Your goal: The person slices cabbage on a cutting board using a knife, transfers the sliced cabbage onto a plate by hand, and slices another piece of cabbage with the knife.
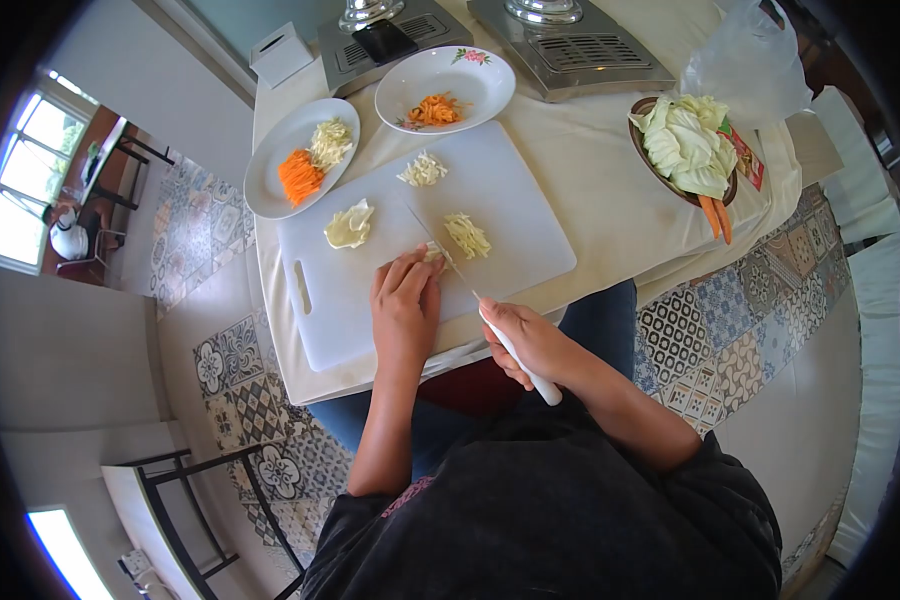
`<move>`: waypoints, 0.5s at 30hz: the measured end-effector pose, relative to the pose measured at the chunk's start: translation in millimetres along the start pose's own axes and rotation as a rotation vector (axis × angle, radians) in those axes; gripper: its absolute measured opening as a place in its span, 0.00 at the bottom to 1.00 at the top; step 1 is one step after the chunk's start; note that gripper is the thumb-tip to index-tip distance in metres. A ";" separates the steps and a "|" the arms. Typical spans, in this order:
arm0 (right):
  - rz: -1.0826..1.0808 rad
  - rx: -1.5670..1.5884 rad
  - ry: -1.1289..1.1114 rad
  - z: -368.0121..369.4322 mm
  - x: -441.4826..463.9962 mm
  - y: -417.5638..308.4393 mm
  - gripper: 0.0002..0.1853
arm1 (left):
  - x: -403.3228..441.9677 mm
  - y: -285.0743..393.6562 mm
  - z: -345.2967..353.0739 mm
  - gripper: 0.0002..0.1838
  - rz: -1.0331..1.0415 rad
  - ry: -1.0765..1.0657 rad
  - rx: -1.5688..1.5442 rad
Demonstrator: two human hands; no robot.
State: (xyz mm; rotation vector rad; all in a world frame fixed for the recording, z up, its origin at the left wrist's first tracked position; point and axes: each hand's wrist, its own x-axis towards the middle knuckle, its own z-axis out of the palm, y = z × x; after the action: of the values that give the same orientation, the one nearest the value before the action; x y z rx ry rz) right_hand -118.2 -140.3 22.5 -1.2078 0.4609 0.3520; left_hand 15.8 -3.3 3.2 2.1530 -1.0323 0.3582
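My right hand grips the white handle of a kitchen knife, its blade angled up and left over the white cutting board. Close against the blade, my left hand presses with curled fingers on a small piece of cabbage, mostly hidden under the fingertips. Right of the blade lies a heap of shredded cabbage. A loose cabbage leaf rests to the left on the board, and a pile of finely chopped white pieces sits near its far edge.
Behind the board stand a plate with shredded carrot and chopped cabbage, and a flowered plate with carrot strips. A basket holds cabbage leaves and carrots at right. Two metal stoves and a plastic bag are at the back.
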 end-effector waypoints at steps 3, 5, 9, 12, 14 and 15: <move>-0.011 -0.012 0.006 0.7 -5.2 -0.9 0.29 | -0.2 1.6 1.4 0.10 -0.017 0.009 -0.012; -0.009 -0.030 0.015 1.7 -15.4 3.7 0.29 | 0.4 2.3 1.2 0.10 -0.031 0.010 -0.016; 0.046 -0.047 0.041 2.0 -42.2 10.0 0.30 | -0.2 3.5 -0.3 0.09 -0.030 0.009 -0.012; 0.065 -0.010 0.003 -1.3 -47.3 8.5 0.29 | 2.2 1.8 -1.7 0.09 -0.017 -0.004 -0.020; 0.059 -0.040 0.034 2.4 -37.6 1.3 0.29 | 1.7 3.3 -2.5 0.09 -0.025 -0.019 -0.032; 0.053 -0.056 0.048 3.0 -31.9 -2.7 0.29 | 1.7 4.1 -3.4 0.09 -0.031 -0.024 -0.036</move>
State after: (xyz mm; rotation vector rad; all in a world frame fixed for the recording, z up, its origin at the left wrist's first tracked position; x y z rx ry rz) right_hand -143.7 -139.0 42.0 -1.2624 0.5283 0.3834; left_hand 13.9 -3.6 8.5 2.1431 -1.0100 0.2978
